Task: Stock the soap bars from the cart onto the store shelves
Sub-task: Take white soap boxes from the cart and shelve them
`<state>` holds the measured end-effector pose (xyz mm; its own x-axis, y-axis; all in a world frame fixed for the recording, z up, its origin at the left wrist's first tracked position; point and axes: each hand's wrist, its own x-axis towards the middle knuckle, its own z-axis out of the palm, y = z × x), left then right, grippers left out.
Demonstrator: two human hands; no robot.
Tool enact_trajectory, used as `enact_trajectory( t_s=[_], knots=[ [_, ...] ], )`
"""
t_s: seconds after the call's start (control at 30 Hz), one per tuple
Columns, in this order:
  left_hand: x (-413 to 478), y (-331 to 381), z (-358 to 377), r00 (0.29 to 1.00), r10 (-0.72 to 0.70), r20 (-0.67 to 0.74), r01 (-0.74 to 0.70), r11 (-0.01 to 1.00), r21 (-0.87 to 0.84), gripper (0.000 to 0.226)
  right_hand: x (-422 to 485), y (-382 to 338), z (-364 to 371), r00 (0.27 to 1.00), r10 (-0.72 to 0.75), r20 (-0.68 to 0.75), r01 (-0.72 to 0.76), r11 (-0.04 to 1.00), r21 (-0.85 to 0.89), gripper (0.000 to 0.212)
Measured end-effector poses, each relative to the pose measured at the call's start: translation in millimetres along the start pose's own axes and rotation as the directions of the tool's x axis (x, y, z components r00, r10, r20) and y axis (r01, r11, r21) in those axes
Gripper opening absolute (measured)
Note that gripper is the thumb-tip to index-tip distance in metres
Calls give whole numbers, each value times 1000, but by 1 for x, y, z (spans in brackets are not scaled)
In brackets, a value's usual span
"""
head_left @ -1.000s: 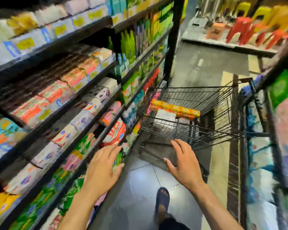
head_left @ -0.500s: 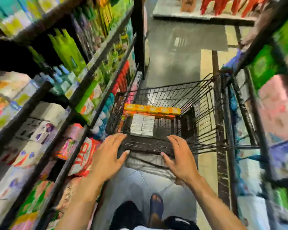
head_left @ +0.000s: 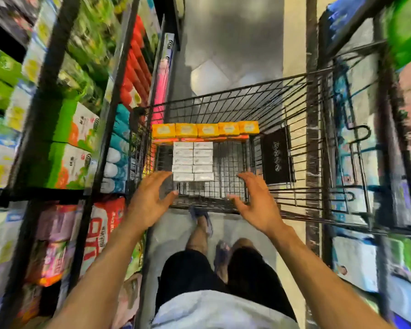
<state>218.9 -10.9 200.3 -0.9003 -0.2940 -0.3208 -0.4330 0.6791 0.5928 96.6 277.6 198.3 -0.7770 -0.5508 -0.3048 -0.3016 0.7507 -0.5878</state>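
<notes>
Head view, looking down into a black wire shopping cart parked in a narrow aisle. Left hand spread wide, fingers uncurled, empty, poised over the near left corner of the basket. Right hand likewise splayed and empty, just above the near rim on the right. Neither touching any stock.

Inside the basket, a stack of white rectangular soap boxes in two neat columns on the left of the floor, its near end just beyond the left fingertips. Behind it, along the far side of the load, a row of yellow-orange soap cartons, apparently set on a red layer, though blur makes that hard to confirm. Black metal store shelves packed with green, red and white packets close on the left; printing there too smeared to read.

Step in hand, judged from the pose: reaching in for the white boxes. Best done by dropping both palms to the two long flanks of the stack, pressing inward evenly and lifting several rows as one block. Worth keeping the block level and clear of the wire rim. Too loose a squeeze likely to let the middle boxes slip out.
</notes>
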Motion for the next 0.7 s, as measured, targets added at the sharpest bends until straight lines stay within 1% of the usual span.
enact_trajectory(
  t_s=[0.1,0.17,0.23,0.3,0.4,0.53,0.63,0.7],
  knots=[
    [44,-31,21,989,-89,121,93,995,-25,54,40,20,30,994,57,96,-56,998,-14,63],
    [66,-51,37,976,-144,164,156,986,-60,53,65,34,48,983,83,162,-76,996,-45,63],
    [87,-72,55,959,-191,209,215,972,-100,52,87,49,66,969,120,217,-115,993,-37,64],
    [106,-94,73,942,-218,256,248,965,-90,52,108,63,86,952,152,266,-150,988,-30,61],
    [129,-128,103,933,-249,260,278,958,-77,52,137,89,120,928,175,328,-171,984,-42,63],
    [153,-158,137,905,-298,303,299,953,44,53,170,119,163,884,204,421,-202,978,-51,73],
    [160,-183,157,904,-294,309,284,956,79,57,184,134,192,874,199,444,-206,978,-33,72],
    [163,-194,165,908,-280,312,272,960,69,56,190,137,203,885,165,436,-181,984,-5,71]
  ],
)
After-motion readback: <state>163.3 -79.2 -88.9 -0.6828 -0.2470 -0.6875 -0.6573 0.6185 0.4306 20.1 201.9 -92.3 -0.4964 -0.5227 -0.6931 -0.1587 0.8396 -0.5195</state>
